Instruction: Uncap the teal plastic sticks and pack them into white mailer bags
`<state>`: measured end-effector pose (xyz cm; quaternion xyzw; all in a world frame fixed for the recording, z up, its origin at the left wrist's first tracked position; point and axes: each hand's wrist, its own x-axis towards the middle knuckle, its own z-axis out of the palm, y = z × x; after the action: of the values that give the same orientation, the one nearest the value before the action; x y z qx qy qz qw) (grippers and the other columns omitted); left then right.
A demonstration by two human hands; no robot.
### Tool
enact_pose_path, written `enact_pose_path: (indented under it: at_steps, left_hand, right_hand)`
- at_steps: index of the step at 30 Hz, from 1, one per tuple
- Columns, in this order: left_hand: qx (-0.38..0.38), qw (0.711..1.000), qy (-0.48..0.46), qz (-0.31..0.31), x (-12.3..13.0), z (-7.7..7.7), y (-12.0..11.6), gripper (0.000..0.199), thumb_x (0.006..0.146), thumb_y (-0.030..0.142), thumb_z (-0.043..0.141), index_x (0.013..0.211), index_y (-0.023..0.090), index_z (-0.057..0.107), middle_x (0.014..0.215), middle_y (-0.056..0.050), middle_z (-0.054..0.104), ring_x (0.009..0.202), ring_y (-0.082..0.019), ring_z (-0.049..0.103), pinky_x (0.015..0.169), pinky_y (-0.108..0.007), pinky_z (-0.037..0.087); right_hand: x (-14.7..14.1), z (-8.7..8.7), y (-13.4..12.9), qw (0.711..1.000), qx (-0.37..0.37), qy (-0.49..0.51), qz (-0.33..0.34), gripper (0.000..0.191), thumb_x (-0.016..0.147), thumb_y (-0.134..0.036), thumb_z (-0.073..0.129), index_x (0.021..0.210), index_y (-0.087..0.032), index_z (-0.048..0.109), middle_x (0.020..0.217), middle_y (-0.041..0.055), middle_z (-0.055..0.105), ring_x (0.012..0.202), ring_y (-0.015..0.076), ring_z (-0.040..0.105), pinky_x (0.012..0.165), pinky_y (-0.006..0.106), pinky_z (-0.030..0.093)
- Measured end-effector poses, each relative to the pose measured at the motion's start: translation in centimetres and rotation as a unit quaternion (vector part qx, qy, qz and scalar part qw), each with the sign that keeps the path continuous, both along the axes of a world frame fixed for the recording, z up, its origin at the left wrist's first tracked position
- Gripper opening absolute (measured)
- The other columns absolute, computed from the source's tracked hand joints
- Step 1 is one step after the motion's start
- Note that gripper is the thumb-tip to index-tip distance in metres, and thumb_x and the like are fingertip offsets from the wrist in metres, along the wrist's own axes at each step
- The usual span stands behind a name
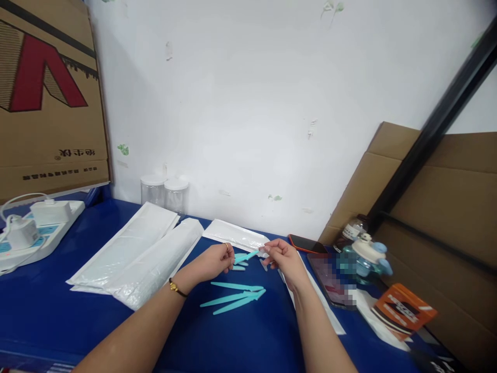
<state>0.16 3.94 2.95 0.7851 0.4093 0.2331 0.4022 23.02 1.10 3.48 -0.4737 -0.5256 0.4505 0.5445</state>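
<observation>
My left hand (213, 261) is closed on the handle of a slim turquoise eyebrow razor (250, 255) above the blue table. My right hand (285, 259) pinches a small clear cap (263, 253) at the razor's other end. Whether the cap sits on the razor or just off it, I cannot tell. Another small clear piece (264, 266) shows below my right fingers. Behind my left fingers lie more turquoise razors (239, 267), partly hidden. Three turquoise razors (227, 299) lie fanned out nearer to me, between my forearms.
White padded mailers (128, 248) lie left, with another mailer (236, 234) behind my hands. Clear jars (152, 191) stand against the wall. At left is a power strip (58, 230). Phones (330, 280), a teal bottle (363, 259) and an orange pouch (404, 311) occupy the right.
</observation>
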Motion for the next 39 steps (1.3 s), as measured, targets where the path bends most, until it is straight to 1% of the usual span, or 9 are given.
enact_pose_path:
  at_steps: [13,16,19,22,25,28,31,35,39]
  left_hand:
    - [0.000,1.000,-0.016,0.012,0.8,0.1,-0.4,0.013,0.073,0.025,0.041,0.081,0.018,0.049,0.072,-0.001,0.064,0.064,-0.015,0.059,0.057,-0.024,0.041]
    - [0.035,0.998,0.017,0.046,0.7,-0.3,-0.1,0.015,0.076,0.028,0.041,0.081,0.018,0.051,0.073,-0.001,0.063,0.063,-0.015,0.057,0.055,-0.023,0.040]
    - [0.098,0.986,0.118,0.057,0.4,-0.7,0.3,0.015,0.076,0.026,0.044,0.075,0.018,0.056,0.072,-0.003,0.061,0.065,-0.016,0.055,0.056,-0.024,0.038]
    - [0.161,0.965,0.197,0.070,0.3,-1.1,0.4,0.013,0.075,0.022,0.047,0.071,0.018,0.059,0.078,-0.005,0.061,0.073,-0.018,0.056,0.061,-0.025,0.038]
    - [0.211,0.957,0.185,0.080,0.4,-1.0,0.2,0.014,0.071,0.025,0.055,0.083,0.020,0.061,0.090,-0.005,0.060,0.087,-0.020,0.055,0.072,-0.027,0.039]
    - [0.204,0.967,0.150,0.007,0.5,-0.7,-0.4,0.019,0.070,0.030,0.059,0.087,0.023,0.062,0.091,-0.001,0.060,0.086,-0.018,0.055,0.070,-0.024,0.039]
    - [0.177,0.968,0.171,-0.055,0.5,-0.3,-0.9,0.016,0.068,0.032,0.062,0.081,0.024,0.064,0.084,0.001,0.061,0.076,-0.016,0.055,0.062,-0.023,0.037]
    - [0.153,0.967,0.199,-0.051,0.6,0.2,-1.5,0.008,0.068,0.028,0.060,0.070,0.023,0.065,0.071,0.001,0.062,0.065,-0.015,0.054,0.054,-0.024,0.032]
    - [0.138,0.970,0.191,-0.055,0.8,0.3,-1.8,0.008,0.065,0.020,0.054,0.065,0.022,0.063,0.064,0.002,0.062,0.058,-0.015,0.052,0.052,-0.025,0.030]
  right_hand:
    - [-1.7,-0.7,0.0,0.998,-0.011,-0.051,0.044,0.032,0.069,-0.045,0.065,0.081,-0.017,0.057,0.069,0.0038,0.068,0.052,0.0134,0.062,0.045,0.020,0.036]
    - [-0.9,-0.7,0.4,0.990,-0.001,-0.143,-0.017,0.030,0.075,-0.047,0.056,0.086,-0.019,0.057,0.080,0.0038,0.068,0.052,0.0138,0.061,0.045,0.022,0.038]
    - [0.5,-1.3,0.9,0.928,0.019,-0.351,-0.121,0.022,0.078,-0.040,0.052,0.075,-0.019,0.061,0.072,0.0023,0.066,0.057,0.0158,0.061,0.053,0.024,0.039]
    - [1.1,-2.2,1.4,0.845,-0.018,-0.518,-0.131,0.015,0.073,-0.033,0.058,0.072,-0.019,0.063,0.071,0.0043,0.066,0.071,0.0193,0.062,0.059,0.025,0.040]
    - [0.7,-2.7,1.6,0.788,-0.053,-0.601,-0.123,0.015,0.073,-0.031,0.058,0.077,-0.018,0.064,0.083,0.0083,0.067,0.078,0.0208,0.062,0.062,0.025,0.040]
    - [-0.1,-2.8,1.7,0.768,-0.063,-0.624,-0.132,0.013,0.073,-0.023,0.055,0.074,-0.016,0.065,0.084,0.0124,0.067,0.079,0.0235,0.063,0.064,0.028,0.041]
    - [-0.7,-2.8,1.8,0.766,-0.068,-0.623,-0.140,0.012,0.067,-0.016,0.056,0.074,-0.013,0.065,0.085,0.0166,0.067,0.078,0.0267,0.063,0.063,0.030,0.042]
    - [-0.6,-3.0,1.8,0.781,-0.069,-0.604,-0.143,0.008,0.061,-0.014,0.058,0.067,-0.015,0.064,0.082,0.0151,0.068,0.075,0.0265,0.064,0.060,0.030,0.043]
    - [0.4,-2.6,1.5,0.920,-0.076,-0.372,-0.092,0.004,0.060,-0.016,0.058,0.061,-0.019,0.055,0.055,0.0034,0.064,0.055,0.0190,0.063,0.051,0.026,0.044]
